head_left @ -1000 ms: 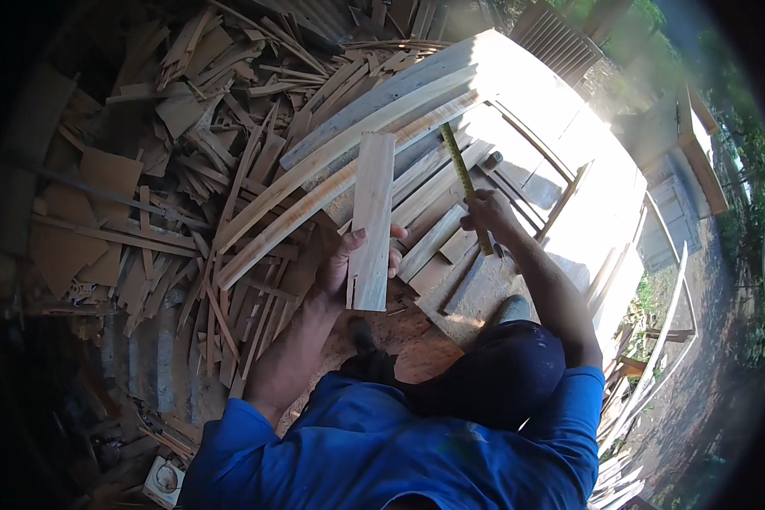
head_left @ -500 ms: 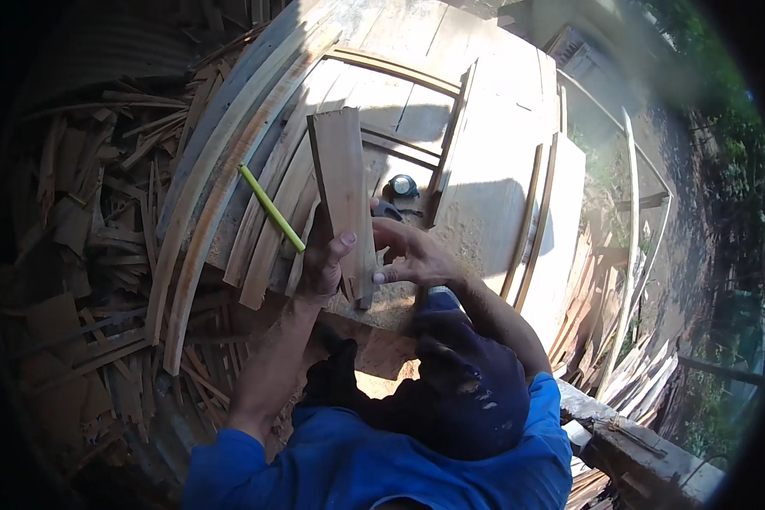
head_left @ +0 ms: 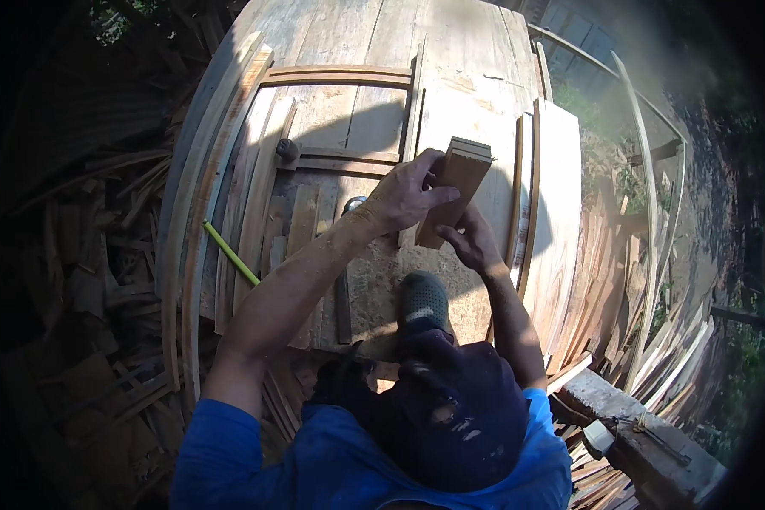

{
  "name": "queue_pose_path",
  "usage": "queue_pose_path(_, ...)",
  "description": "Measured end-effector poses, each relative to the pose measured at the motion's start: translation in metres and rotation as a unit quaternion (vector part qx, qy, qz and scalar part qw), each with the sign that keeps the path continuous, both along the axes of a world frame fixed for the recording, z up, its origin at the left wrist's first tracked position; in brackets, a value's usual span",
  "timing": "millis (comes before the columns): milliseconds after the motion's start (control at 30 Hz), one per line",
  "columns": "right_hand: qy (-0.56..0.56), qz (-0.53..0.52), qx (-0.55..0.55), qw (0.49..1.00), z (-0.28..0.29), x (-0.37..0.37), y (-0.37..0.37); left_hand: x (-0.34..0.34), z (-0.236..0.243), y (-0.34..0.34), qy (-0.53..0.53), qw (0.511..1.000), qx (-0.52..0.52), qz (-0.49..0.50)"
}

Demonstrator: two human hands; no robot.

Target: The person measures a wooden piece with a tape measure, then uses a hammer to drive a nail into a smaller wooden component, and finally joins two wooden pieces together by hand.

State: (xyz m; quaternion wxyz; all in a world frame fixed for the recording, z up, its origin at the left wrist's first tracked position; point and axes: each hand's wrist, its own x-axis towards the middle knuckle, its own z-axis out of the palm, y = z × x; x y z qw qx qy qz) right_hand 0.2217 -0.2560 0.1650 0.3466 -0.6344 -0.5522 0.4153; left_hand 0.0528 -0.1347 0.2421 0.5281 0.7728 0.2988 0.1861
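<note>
A short stack of narrow wooden boards point(head_left: 456, 194) is held tilted above the workbench, its layered end grain facing up. My left hand point(head_left: 406, 195) grips it from the left side, thumb across the front face. Lower on the right, my right hand point(head_left: 473, 241) closes around the bottom part, its thumb against the wood; some of its fingers are hidden behind the stack. Beyond my left forearm, a small round object point(head_left: 354, 204) on the bench is partly covered.
A wooden frame point(head_left: 340, 76) lies on the sawdust-strewn plank bench point(head_left: 450, 51). Long strips point(head_left: 202, 187) run along its left edge, with a yellow-green stick point(head_left: 229, 252) by them. More strips point(head_left: 528, 187) lie right. My shoe point(head_left: 424, 299) rests at the near edge. Scrap wood point(head_left: 85, 280) piles up left.
Both hands have moved right and farther over the bench with the wood. The piece has turned from showing its broad face upright to showing its stacked ends.
</note>
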Motion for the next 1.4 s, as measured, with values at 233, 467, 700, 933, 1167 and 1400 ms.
queue_pose_path(233, 0.555, -0.036, -0.129, 0.821, 0.002, 0.008, -0.044, -0.018, -0.010, -0.036, 0.032, 0.891, 0.448, -0.064)
queue_pose_path(467, 0.563, -0.169, -0.347, 0.731, -0.027, 0.004, -0.047, -0.012, -0.040, -0.073, -0.047, 0.942, 0.283, -0.175)
queue_pose_path(700, -0.044, -0.040, 0.120, 0.991, -0.052, -0.001, -0.005, -0.007, -0.054, -0.012, -0.038, 0.998, -0.004, -0.049)
queue_pose_path(933, -0.107, 0.016, 0.104, 0.989, -0.085, 0.009, 0.074, 0.003, -0.047, 0.045, -0.009, 0.999, 0.040, -0.025)
queue_pose_path(1167, -0.107, 0.003, 0.129, 0.986, -0.098, 0.030, 0.119, 0.027, -0.048, 0.086, 0.060, 0.992, 0.110, -0.018)
queue_pose_path(1400, -0.110, -0.003, 0.099, 0.989, -0.097, 0.041, 0.149, 0.041, -0.055, 0.118, 0.065, 0.986, 0.155, -0.011)
